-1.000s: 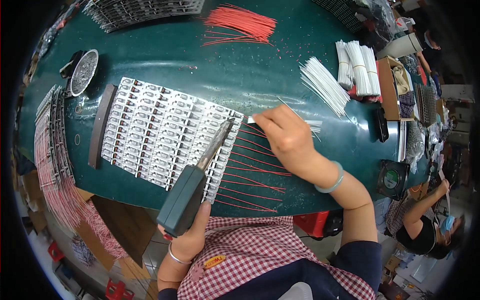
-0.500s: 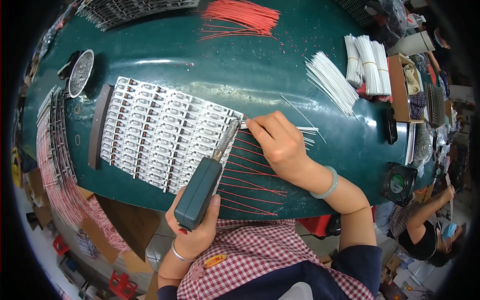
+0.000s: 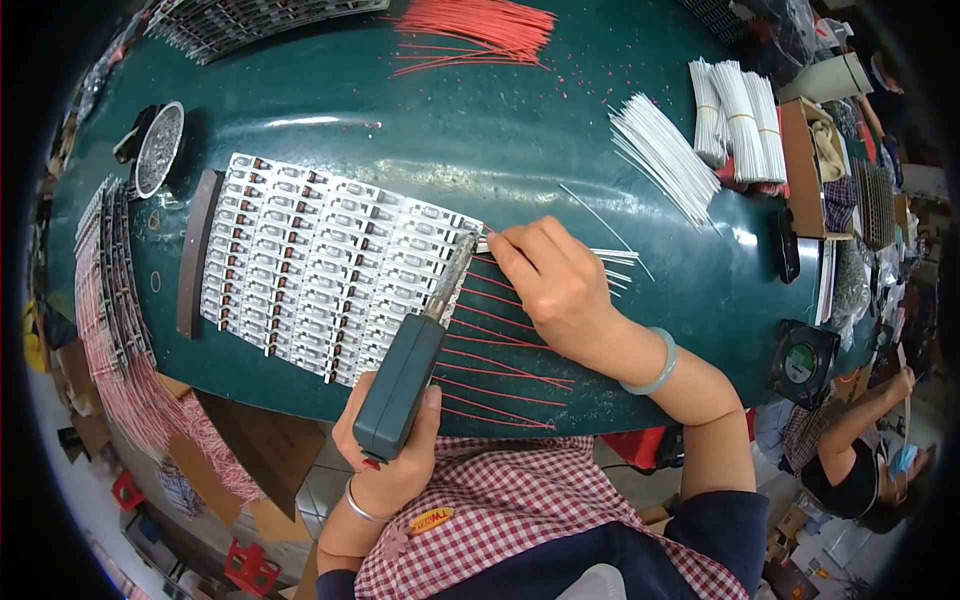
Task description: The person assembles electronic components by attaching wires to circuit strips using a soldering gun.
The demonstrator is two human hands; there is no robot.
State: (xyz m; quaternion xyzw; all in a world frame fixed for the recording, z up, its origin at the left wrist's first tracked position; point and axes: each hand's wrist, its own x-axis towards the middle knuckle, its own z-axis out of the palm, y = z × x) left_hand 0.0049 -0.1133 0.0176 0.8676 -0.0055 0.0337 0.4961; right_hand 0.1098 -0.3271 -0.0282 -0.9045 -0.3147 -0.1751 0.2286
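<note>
My left hand (image 3: 395,440) is wrapped round a green soldering gun (image 3: 402,375), whose tip rests at the upper right corner of a panel of small white parts (image 3: 335,260). Several rows of metal pieces cover that panel. Close to the tip, my right hand (image 3: 555,280) pinches a few thin white wires (image 3: 622,257) by their ends; their other ends stick out beyond my palm. Red wires (image 3: 500,398) run from the panel's right edge across the table below my right hand. My fingertips partly hide where the white wires meet the panel.
A dark bar (image 3: 200,255) lies along the panel's left edge. Beyond it stand a metal bowl (image 3: 160,150) and finished wired strips (image 3: 115,290). White wires (image 3: 665,160) and red wires (image 3: 480,30) lie in piles farther off. A small black fan (image 3: 802,362) is at right; a co-worker (image 3: 850,450) sits beyond.
The view has shifted slightly. Both hands hold nearly the same pose, with the soldering tip still at the panel's corner and the white wires still pinched.
</note>
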